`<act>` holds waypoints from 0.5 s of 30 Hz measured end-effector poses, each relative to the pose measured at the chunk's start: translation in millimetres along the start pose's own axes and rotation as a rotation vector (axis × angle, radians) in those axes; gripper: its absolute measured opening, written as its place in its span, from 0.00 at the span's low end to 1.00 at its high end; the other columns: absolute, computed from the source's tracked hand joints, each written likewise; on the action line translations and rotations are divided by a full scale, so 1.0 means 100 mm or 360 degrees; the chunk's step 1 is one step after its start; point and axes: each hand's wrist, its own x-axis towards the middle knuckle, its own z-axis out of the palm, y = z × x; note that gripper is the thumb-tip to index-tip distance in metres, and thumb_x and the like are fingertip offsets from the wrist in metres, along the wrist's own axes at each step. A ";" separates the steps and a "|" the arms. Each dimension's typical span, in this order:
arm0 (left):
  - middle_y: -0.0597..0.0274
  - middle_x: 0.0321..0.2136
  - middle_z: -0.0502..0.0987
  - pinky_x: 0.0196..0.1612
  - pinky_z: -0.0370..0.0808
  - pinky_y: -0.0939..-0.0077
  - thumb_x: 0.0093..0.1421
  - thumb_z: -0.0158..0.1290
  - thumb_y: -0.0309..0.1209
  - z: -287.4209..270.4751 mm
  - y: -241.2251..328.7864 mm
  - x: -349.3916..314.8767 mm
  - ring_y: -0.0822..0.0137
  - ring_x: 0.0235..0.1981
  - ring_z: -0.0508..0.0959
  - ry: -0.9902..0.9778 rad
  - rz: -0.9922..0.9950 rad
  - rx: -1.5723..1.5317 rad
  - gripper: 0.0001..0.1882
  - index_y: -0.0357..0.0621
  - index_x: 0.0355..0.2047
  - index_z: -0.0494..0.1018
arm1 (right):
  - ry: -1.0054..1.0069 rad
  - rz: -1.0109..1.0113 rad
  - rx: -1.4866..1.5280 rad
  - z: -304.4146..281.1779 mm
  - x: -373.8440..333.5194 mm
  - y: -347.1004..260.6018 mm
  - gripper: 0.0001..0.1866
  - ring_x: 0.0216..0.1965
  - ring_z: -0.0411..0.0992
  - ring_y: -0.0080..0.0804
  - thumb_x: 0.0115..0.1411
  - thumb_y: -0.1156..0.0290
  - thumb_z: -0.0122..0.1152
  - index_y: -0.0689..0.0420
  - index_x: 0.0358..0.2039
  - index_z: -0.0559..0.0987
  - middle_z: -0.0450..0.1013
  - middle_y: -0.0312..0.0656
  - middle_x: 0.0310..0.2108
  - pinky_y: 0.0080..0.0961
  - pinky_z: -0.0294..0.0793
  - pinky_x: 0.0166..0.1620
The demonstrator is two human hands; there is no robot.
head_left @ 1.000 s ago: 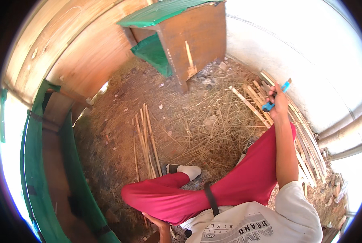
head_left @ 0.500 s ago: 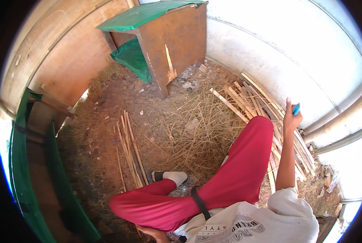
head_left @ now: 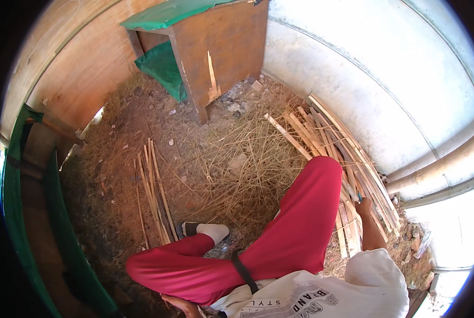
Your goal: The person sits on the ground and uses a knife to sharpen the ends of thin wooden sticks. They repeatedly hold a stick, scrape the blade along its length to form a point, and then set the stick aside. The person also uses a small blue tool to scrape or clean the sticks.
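Note:
My right hand (head_left: 362,206) is down at the near right side of a pile of split wooden strips (head_left: 321,138). Its fingers are closed round a small blue object (head_left: 360,197), mostly covered by the hand, so its kind does not show. At the lower edge, my left hand (head_left: 181,305) rests by my bent left leg. The leg hides its fingertips, and a thin stick end shows close to them; whether the hand grips it is unclear. My legs, in red trousers (head_left: 300,217), are folded on the ground.
Several long thin sticks (head_left: 154,193) lie left of my foot. Dry straw (head_left: 242,169) covers the ground ahead. A brown wooden cabinet (head_left: 221,53) with green covering stands at the back. A white wall (head_left: 353,42) rises on the right; a green-edged shelf (head_left: 51,185) lines the left.
My right hand, raised in front of the white wall before, has come down toward me onto the wood pile with the blue object. My left hand stays by the leg. The view has shifted slightly.

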 end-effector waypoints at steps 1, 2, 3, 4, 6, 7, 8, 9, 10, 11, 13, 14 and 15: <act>0.56 0.63 0.68 0.59 0.71 0.56 0.72 0.32 0.54 0.05 0.06 -0.08 0.54 0.59 0.73 -0.0002 0.0027 0.0027 0.32 0.48 0.65 0.65 | 0.0005 -0.0018 0.0043 -0.04 -0.04 -0.10 0.25 0.45 0.78 0.54 0.48 0.57 0.74 0.61 0.42 0.82 0.78 0.59 0.40 0.47 0.78 0.49; 0.56 0.63 0.68 0.59 0.71 0.56 0.72 0.32 0.55 0.08 0.11 -0.15 0.54 0.58 0.73 -0.0004 0.0054 0.0052 0.32 0.48 0.65 0.65 | 0.0012 -0.0036 0.0086 -0.09 -0.10 -0.22 0.28 0.49 0.77 0.54 0.49 0.57 0.75 0.60 0.47 0.81 0.77 0.59 0.45 0.46 0.77 0.51; 0.56 0.63 0.68 0.59 0.71 0.55 0.72 0.33 0.55 0.12 0.16 -0.21 0.54 0.58 0.73 -0.0008 0.0078 0.0081 0.32 0.48 0.66 0.65 | 0.0019 -0.0049 0.0128 -0.14 -0.18 -0.32 0.32 0.52 0.76 0.54 0.49 0.56 0.75 0.58 0.52 0.79 0.76 0.58 0.50 0.46 0.76 0.54; 0.56 0.63 0.68 0.59 0.71 0.55 0.72 0.33 0.55 0.19 0.20 -0.24 0.54 0.58 0.73 -0.0027 0.0088 0.0117 0.32 0.49 0.66 0.65 | -0.0250 0.0063 0.0011 -0.20 -0.16 -0.32 0.42 0.58 0.72 0.53 0.50 0.53 0.76 0.52 0.63 0.71 0.71 0.54 0.60 0.46 0.73 0.59; 0.55 0.63 0.68 0.58 0.72 0.55 0.72 0.33 0.55 0.35 0.23 -0.31 0.54 0.58 0.74 0.0098 0.0080 0.0130 0.33 0.48 0.66 0.66 | -0.0292 0.0058 0.0001 -0.22 -0.23 -0.35 0.42 0.57 0.73 0.53 0.49 0.52 0.77 0.52 0.63 0.71 0.71 0.54 0.59 0.47 0.73 0.58; 0.54 0.63 0.68 0.58 0.73 0.55 0.71 0.34 0.55 0.41 0.25 -0.35 0.54 0.58 0.74 0.0164 0.0079 0.0132 0.33 0.48 0.66 0.66 | -0.0311 0.0045 -0.0003 -0.21 -0.24 -0.36 0.43 0.57 0.73 0.53 0.49 0.51 0.77 0.52 0.63 0.71 0.71 0.53 0.59 0.47 0.74 0.57; 0.54 0.63 0.68 0.58 0.73 0.55 0.71 0.34 0.56 0.40 0.24 -0.34 0.54 0.58 0.74 0.0182 0.0079 0.0128 0.33 0.48 0.66 0.66 | -0.0319 0.0033 -0.0024 -0.21 -0.26 -0.34 0.42 0.57 0.72 0.55 0.51 0.49 0.75 0.50 0.63 0.69 0.71 0.54 0.58 0.49 0.74 0.56; 0.54 0.63 0.68 0.58 0.73 0.55 0.71 0.34 0.56 0.39 0.24 -0.33 0.54 0.58 0.74 0.0170 0.0080 0.0131 0.33 0.48 0.66 0.66 | -0.0274 0.0001 0.0000 -0.19 -0.31 -0.32 0.41 0.56 0.73 0.56 0.52 0.48 0.74 0.50 0.63 0.69 0.71 0.54 0.58 0.49 0.75 0.55; 0.54 0.63 0.68 0.58 0.73 0.55 0.71 0.34 0.56 0.39 0.21 -0.32 0.54 0.58 0.74 0.0154 0.0087 0.0128 0.33 0.48 0.66 0.66 | -0.0224 -0.0035 0.0024 -0.18 -0.34 -0.30 0.41 0.56 0.73 0.57 0.53 0.48 0.73 0.50 0.63 0.69 0.71 0.55 0.57 0.50 0.75 0.55; 0.54 0.63 0.68 0.58 0.73 0.55 0.71 0.34 0.56 0.36 0.20 -0.31 0.54 0.58 0.74 0.0139 0.0096 0.0119 0.33 0.48 0.66 0.66 | -0.0176 -0.0073 0.0047 -0.16 -0.37 -0.29 0.40 0.55 0.73 0.58 0.54 0.47 0.72 0.50 0.63 0.69 0.71 0.56 0.57 0.51 0.75 0.54; 0.54 0.63 0.68 0.58 0.73 0.55 0.71 0.34 0.56 0.34 0.18 -0.27 0.53 0.58 0.74 0.0117 0.0116 0.0122 0.33 0.48 0.66 0.65 | -0.0183 -0.0058 0.0019 -0.05 -0.37 -0.28 0.40 0.54 0.74 0.60 0.56 0.47 0.69 0.50 0.64 0.68 0.70 0.58 0.58 0.52 0.75 0.52; 0.54 0.63 0.68 0.58 0.73 0.55 0.71 0.34 0.56 0.33 0.17 -0.25 0.53 0.58 0.74 0.0096 0.0112 0.0123 0.33 0.48 0.66 0.65 | -0.0181 -0.0032 -0.0003 0.01 -0.39 -0.20 0.40 0.53 0.74 0.61 0.57 0.47 0.68 0.51 0.65 0.67 0.69 0.60 0.58 0.53 0.75 0.51; 0.54 0.63 0.68 0.58 0.73 0.55 0.71 0.34 0.56 0.35 0.15 -0.21 0.53 0.58 0.74 0.0074 0.0104 0.0126 0.33 0.48 0.66 0.65 | -0.0107 -0.0024 -0.0030 0.05 -0.42 -0.11 0.39 0.52 0.75 0.61 0.57 0.45 0.68 0.52 0.64 0.68 0.70 0.60 0.56 0.53 0.75 0.50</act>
